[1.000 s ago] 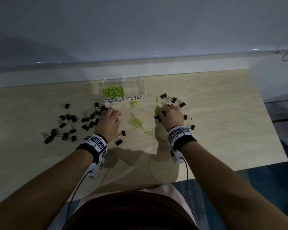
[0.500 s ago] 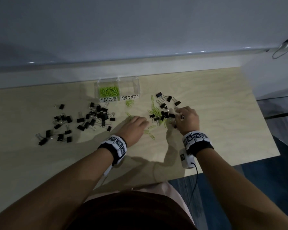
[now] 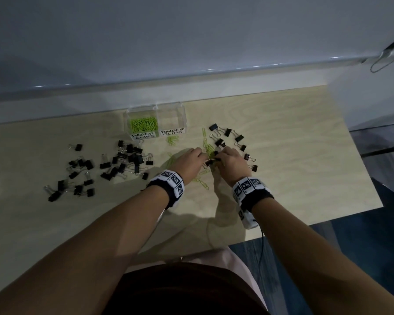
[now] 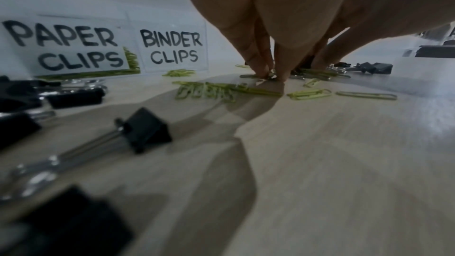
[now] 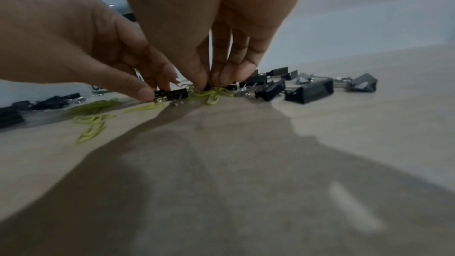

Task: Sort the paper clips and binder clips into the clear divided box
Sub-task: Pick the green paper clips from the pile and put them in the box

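Note:
The clear divided box [image 3: 183, 119] stands at the back of the table. Its "PAPER CLIPS" side holds green paper clips [image 3: 143, 123]; the "BINDER CLIPS" side [image 4: 172, 50] looks empty. Both hands meet over a mixed heap in front of and to the right of the box. My left hand [image 3: 200, 155] pinches a black binder clip [image 5: 176, 92] between thumb and finger on the table. Close beside it, my right hand [image 3: 220, 156] has its fingertips [image 5: 236, 75] pressed together on a tangle of green paper clips [image 5: 216, 92].
Many black binder clips [image 3: 125, 160] lie left of the hands, with a looser group [image 3: 77, 176] further left. More binder clips [image 3: 228, 135] fan out right of the heap. Loose paper clips [image 3: 173, 139] lie before the box. The table's front edge [image 3: 328, 220] is near my right wrist.
My left hand has left the left binder-clip pile and moved right to the mixed heap. My right hand has shifted slightly left to meet it.

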A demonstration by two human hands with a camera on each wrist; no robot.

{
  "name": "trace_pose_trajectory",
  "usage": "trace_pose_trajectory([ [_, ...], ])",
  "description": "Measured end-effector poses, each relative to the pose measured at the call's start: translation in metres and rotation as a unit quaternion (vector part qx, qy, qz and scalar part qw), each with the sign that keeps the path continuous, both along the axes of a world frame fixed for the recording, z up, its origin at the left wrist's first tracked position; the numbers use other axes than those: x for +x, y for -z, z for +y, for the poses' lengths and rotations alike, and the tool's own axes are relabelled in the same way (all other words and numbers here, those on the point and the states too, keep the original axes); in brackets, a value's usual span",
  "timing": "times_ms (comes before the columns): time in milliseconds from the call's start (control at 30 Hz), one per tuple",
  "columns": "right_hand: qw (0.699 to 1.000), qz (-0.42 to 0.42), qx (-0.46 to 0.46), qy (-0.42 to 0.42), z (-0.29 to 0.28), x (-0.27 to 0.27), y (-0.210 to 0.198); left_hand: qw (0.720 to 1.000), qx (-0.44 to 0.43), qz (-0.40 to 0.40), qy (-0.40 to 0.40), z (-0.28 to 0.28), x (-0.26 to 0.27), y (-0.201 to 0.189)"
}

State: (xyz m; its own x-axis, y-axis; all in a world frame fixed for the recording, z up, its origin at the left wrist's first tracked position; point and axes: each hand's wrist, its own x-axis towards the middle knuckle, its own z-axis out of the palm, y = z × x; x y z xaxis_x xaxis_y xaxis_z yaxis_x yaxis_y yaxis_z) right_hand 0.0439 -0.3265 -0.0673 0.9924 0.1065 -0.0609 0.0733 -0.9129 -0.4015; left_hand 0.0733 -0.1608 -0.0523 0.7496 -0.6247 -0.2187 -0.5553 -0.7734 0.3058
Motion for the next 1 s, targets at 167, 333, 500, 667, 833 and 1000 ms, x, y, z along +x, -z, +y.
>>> trace_pose_trajectory([
  [167, 0.995, -0.039, 0.076, 0.049, -0.008, 0.001, -0.001, 0.999, -0.049, 0.009, -0.007, 0.016, 0.001, 0.004],
  [333, 0.980, -0.076, 0.048, 0.176, -0.034, -0.001, -0.009, 0.997, -0.081, 0.017, 0.005, 0.028, -0.007, 0.008],
  [500, 0.989, -0.057, -0.037, 0.132, -0.029, -0.004, -0.016, 0.998, -0.050, 0.025, 0.009, 0.023, -0.009, 0.005],
  [667, 0.996, -0.009, -0.082, -0.025, -0.001, 0.012, -0.018, 0.999, -0.048, 0.004, 0.000, 0.032, -0.007, -0.001],
  [833, 0.992, 0.047, -0.085, -0.081, 0.001, 0.024, -0.013, 0.985, -0.124, 0.012, -0.118, 0.068, -0.003, -0.004],
  [1000, 0.998, -0.002, 0.018, -0.056, -0.009, 0.024, -0.013, 0.952, -0.111, -0.008, -0.284, 0.128, 0.009, -0.005],
])
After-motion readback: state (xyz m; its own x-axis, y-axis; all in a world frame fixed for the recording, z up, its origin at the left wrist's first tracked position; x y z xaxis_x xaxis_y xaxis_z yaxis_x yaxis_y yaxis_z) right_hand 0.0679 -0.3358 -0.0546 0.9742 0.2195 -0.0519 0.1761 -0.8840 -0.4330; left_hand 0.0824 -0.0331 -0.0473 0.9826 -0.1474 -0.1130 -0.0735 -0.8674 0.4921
